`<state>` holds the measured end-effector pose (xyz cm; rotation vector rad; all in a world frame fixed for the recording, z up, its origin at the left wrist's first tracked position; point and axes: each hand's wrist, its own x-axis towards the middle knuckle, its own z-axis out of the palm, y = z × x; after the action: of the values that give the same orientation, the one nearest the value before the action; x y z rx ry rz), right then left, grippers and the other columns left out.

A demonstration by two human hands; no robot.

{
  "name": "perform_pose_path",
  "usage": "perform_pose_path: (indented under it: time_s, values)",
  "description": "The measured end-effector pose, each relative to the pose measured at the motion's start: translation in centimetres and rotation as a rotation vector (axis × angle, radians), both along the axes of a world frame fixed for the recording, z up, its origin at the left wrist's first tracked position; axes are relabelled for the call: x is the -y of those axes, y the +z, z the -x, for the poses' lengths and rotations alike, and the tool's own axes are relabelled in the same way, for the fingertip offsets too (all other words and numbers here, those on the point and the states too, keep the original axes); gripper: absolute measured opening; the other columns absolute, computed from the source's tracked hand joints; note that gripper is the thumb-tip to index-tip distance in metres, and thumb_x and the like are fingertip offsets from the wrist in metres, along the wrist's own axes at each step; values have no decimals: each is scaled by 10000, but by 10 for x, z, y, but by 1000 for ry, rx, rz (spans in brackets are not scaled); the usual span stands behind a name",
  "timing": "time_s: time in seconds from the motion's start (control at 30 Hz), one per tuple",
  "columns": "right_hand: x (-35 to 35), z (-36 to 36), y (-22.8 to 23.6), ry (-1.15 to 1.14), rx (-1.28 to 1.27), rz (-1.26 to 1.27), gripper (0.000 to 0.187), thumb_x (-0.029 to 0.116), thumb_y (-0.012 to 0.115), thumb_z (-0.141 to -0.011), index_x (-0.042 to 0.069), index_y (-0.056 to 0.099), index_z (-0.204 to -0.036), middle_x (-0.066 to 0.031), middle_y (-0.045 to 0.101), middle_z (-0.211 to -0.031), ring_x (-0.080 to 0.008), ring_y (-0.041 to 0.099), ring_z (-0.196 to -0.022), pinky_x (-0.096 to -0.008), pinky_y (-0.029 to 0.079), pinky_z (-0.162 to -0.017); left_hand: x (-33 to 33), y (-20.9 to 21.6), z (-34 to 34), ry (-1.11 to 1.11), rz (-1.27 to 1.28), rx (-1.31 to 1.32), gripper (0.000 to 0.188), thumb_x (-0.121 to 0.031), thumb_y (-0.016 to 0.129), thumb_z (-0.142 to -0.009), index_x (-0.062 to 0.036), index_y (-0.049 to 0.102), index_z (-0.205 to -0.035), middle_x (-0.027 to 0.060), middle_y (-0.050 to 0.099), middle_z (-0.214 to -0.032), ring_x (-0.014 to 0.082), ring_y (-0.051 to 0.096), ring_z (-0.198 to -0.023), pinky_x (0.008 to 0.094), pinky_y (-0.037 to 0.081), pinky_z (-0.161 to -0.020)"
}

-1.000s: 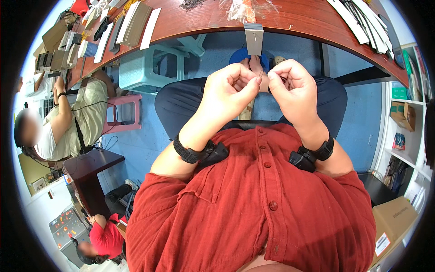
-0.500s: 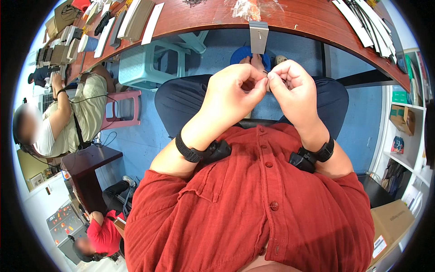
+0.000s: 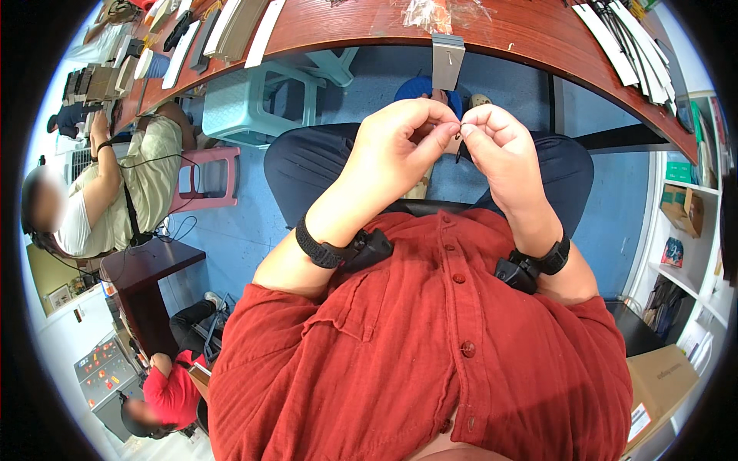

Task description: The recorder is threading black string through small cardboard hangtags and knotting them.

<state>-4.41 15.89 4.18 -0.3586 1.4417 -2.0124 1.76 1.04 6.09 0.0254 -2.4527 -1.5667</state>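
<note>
My left hand (image 3: 405,140) and my right hand (image 3: 501,146) meet above my lap, just nearer to me than the table edge. Thumb and forefinger are pinched together on each. A thin dark strand (image 3: 460,137) shows between the fingertips, hanging a little below them. It is too small for me to name, and most of it is hidden by the fingers. Beyond the hands, a grey block-like piece (image 3: 447,63) sticks out from the table edge. Crumpled clear plastic (image 3: 438,15) lies on the table behind it.
Along the reddish-brown table (image 3: 346,29) lie white and grey strips (image 3: 237,31) at left and white strips with black cords (image 3: 626,48) at right. A pale green stool (image 3: 250,104) stands below. One person (image 3: 142,184) sits at left, another (image 3: 173,392) farther down.
My hands have shifted only slightly, the fingertips still together. More of the dark strand shows beneath them now. The whole view has moved a little.
</note>
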Motion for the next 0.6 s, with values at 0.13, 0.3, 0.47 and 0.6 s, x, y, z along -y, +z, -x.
perform_pose_path:
  time_s: [0.13, 0.3, 0.47, 0.6]
  values:
    - [-1, 2, 0, 29, -29, 7, 23, 42, 529, -840, 38, 537, -861, 42, 534, -757, -5, 473, -664, -150, 383, -591, 1, 3, 0, -32, -91, 30, 93, -14, 593, -806, -10, 567, -895, 7, 586, -784, 57, 552, -682, 186, 458, -605]
    - [-2, 2, 0, 18, -8, 61, 18, 41, 537, -838, 42, 535, -856, 42, 532, -766, -6, 467, -659, -149, 377, -578, -3, 2, 3, 30, -381, 121, 133, -42, 594, -818, -7, 580, -946, 21, 592, -817, 72, 553, -708, 198, 458, -633]
    - [3, -1, 0, -12, 36, 107, 65, 86, 548, -856, 36, 552, -897, 11, 561, -757, -20, 479, -609, -156, 378, -530, -2, -7, 5, 4, -656, 198, 173, -55, 610, -812, -4, 613, -977, 35, 590, -852, 91, 553, -752, 216, 459, -678]
    - [4, 1, -2, 25, 73, 21, 101, 115, 541, -865, 32, 556, -920, -11, 576, -734, -36, 483, -553, -164, 383, -489, -4, -17, 7, 57, -405, 16, 140, -41, 610, -806, -2, 627, -939, 44, 578, -880, 94, 547, -746, 214, 451, -681]
